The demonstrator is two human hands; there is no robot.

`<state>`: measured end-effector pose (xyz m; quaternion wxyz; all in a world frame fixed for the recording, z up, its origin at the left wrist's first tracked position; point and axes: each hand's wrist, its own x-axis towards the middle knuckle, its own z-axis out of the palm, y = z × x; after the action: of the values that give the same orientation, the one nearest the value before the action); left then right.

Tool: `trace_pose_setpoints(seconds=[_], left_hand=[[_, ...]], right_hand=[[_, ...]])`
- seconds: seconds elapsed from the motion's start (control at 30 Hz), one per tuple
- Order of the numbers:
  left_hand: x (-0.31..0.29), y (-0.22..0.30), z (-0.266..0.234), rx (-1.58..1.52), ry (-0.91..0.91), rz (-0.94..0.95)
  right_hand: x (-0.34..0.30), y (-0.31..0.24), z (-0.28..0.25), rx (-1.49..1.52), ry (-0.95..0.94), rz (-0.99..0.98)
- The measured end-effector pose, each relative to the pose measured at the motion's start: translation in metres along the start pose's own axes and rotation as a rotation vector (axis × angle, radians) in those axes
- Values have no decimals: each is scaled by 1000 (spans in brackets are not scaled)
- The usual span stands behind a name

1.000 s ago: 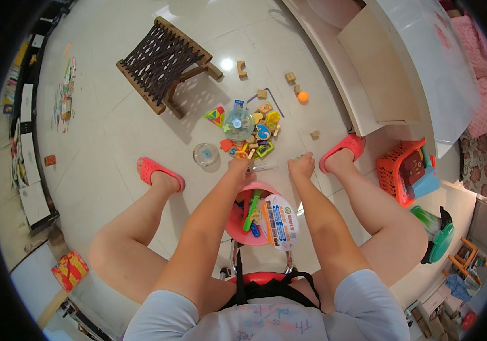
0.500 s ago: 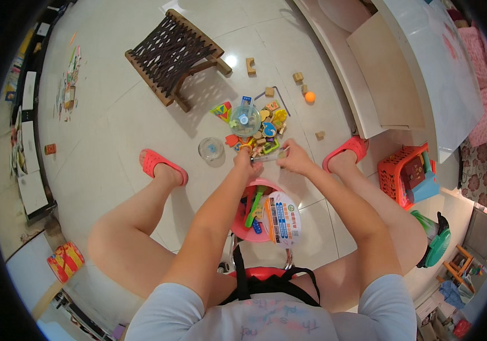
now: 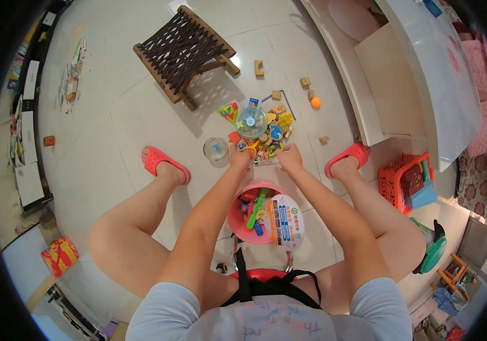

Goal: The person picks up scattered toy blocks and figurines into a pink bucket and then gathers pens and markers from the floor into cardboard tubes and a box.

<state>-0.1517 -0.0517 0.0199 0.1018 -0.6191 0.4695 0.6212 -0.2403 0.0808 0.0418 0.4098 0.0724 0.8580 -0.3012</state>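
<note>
A pile of small toys and wooden blocks (image 3: 276,132) lies on the tiled floor in front of me. My left hand (image 3: 240,157) is at its near left edge, fingers curled in beside an orange and yellow piece. At the near right edge my right hand (image 3: 290,157) has its fingers drawn together next to a green piece. What either hand holds is too small to make out. Between the hands, low at the pile's edge, is a clear plastic object (image 3: 265,162). A clear round container (image 3: 252,123) sits within the pile, and a clear jar (image 3: 216,152) stands to its left.
Between my legs stands a pink bucket (image 3: 233,223) of toys with a white label card (image 3: 287,222). A woven stool (image 3: 184,51) is beyond the pile. An orange ball (image 3: 316,102) lies far right, near a cabinet (image 3: 394,79). At right is an orange basket (image 3: 388,181).
Both hands have moved slightly forward to the pile's near edge. The clear plastic object, between my hands before, now appears lower against the pile. The whole view has shifted a little.
</note>
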Motion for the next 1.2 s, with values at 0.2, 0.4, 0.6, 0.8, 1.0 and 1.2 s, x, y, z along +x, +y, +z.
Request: trace_pose_setpoints(seconds=[0.2,0.4,0.6,0.8,1.0,1.2], left_hand=[[29,-11,11,231,147,66],[40,-29,12,-49,-11,43],[22,-19,13,-61,-233,-17],[13,-23,-2,-53,-337,37],[-18,-4,14,70,-280,155],[-18,-11,18,148,-222,481]], right_hand=[[1,-20,17,417,-110,264],[-7,-31,33,739,-165,290],[7,-8,31,752,-126,367],[-5,-20,30,769,-105,434],[4,2,24,923,-70,435],[-21,-14,20,1015,-14,412]])
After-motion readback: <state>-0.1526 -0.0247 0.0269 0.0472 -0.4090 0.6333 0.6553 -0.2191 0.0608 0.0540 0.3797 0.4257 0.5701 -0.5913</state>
